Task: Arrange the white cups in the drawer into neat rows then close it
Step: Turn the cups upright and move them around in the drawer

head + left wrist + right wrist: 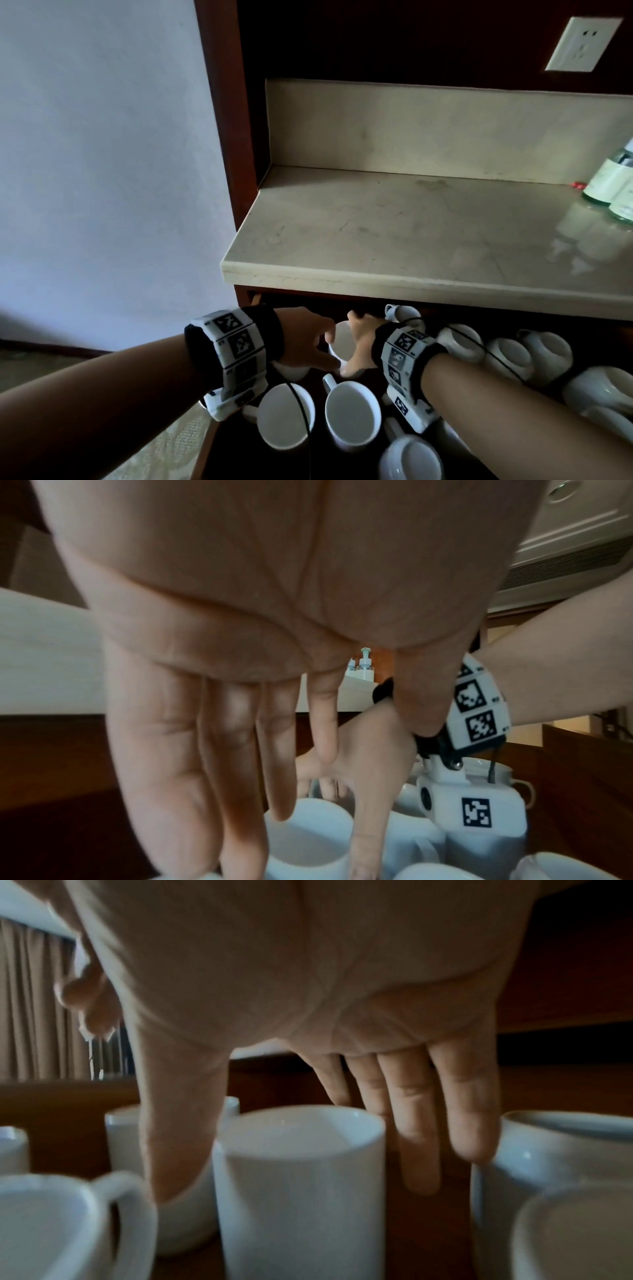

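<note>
Under the counter's [394,236] edge, an upright white cup [342,343] stood in the open drawer [219,442], flanked by both hands. Left hand [308,342] reached down with straight fingers, grasping nothing. Right hand [361,342] straddled the cup, thumb and fingers straight. More cups [352,416] stood nearer; others [544,353] lay tipped to the right.

White cups [352,414], beige countertop [411,233], black-and-white patterned wristbands [236,346].

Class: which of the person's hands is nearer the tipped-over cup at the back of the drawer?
Right. The right hand sits beside the tipped cup; the left hand is beyond the upright cup between them.
</note>
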Demonstrator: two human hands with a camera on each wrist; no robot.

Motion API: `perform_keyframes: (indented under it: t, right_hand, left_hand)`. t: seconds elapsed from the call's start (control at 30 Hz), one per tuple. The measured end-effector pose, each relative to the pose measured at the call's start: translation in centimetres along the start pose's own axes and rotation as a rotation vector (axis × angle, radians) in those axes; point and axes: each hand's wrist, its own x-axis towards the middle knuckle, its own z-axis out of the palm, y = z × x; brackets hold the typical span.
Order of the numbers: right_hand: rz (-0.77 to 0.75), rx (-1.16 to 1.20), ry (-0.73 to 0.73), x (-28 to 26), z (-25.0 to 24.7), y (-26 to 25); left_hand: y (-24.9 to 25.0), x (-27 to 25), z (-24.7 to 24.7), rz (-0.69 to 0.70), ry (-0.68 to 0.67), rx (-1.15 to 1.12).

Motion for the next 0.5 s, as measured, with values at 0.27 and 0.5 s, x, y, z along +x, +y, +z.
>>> perform_keyframes:
  t: [0.27, 0.5]
  right_hand:
    - [0.044, 0.075, 0.207, -7.9, -1.9, 8.8]
    - [0.147, 0.202, 0.279, -11.4, -0.4, 12.7]
  left_hand:
    - [6.8, 6.0, -0.1, 0.171, 0.011, 0.205]
    - [12.3, 11.0, 2.9, 0.276, -0.110, 0.452]
